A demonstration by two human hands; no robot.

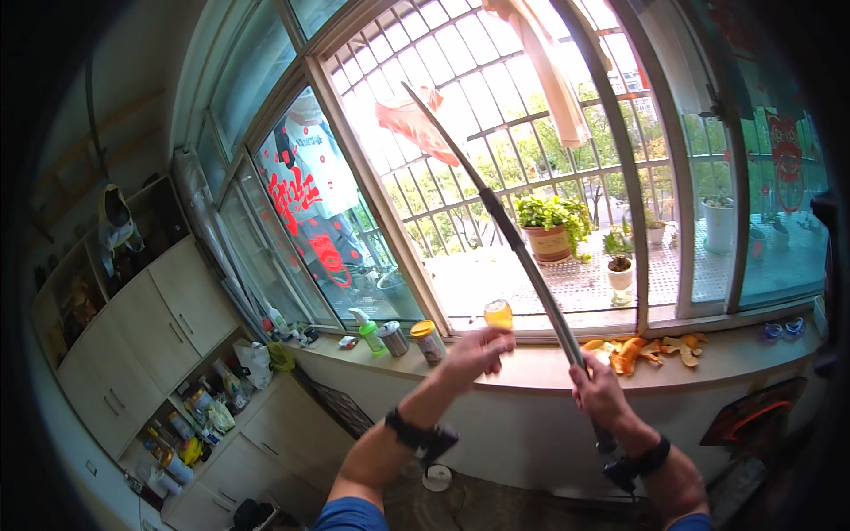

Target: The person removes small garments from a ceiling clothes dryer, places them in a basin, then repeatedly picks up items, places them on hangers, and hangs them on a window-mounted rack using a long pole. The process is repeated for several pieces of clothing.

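Observation:
My right hand (594, 381) is closed around the lower part of a long metal telescopic pole (531, 269), which slants up to the left through the open window. Near the pole's thin upper end hangs a pink cloth garment (420, 123); whether it is hooked on the pole cannot be told. My left hand (479, 355) is raised before the sill, off the pole, slightly blurred, its fingers partly curled with nothing visible in them. Just behind it is a jar of yellow contents (498, 314). Both wrists wear black straps with small devices.
The sill (531, 372) holds a green spray bottle (370, 332), a metal canister (394, 338), a yellow-lidded tin (428, 342), orange peels (627, 355) and goggles (783, 330). Potted plants (548, 242) stand beyond the window, before metal bars. A beige cloth (554, 86) hangs above. Cabinets (153, 312) line the left wall.

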